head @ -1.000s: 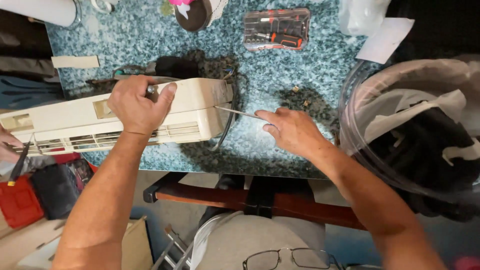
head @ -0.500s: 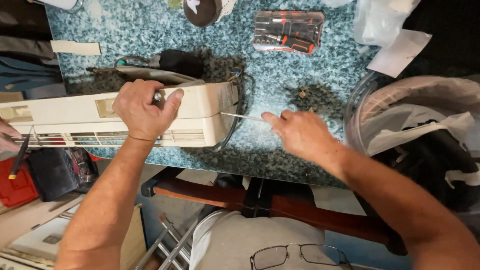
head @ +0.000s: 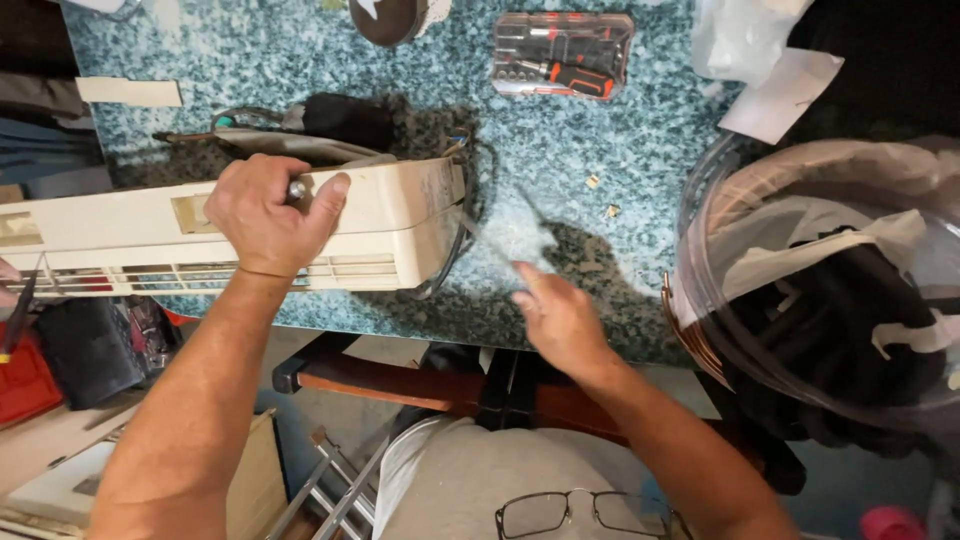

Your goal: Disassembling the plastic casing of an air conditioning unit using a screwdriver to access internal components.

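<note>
Left hand [head: 268, 212]: clenched over the top edge of the cream unit [head: 390, 225], fingers wrapped round a small metal stub.
Right hand [head: 560, 320]: blurred, just off the unit's right end; grip cannot be told.
Unit: lies lengthwise on the speckled table [head: 620, 130], cables [head: 465, 215] at its right end.
Screwdriver case [head: 563, 55]: well apart, beyond.

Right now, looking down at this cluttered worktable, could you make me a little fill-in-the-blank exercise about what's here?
1. The left hand rests on top of the long ____-coloured appliance casing.
2. The table has a speckled ____ top.
3. The clear case of screwdriver bits lies at the table's ____ edge.
4. The right hand hovers to the ____ of the casing.

Missing words: cream; blue; far; right
</note>
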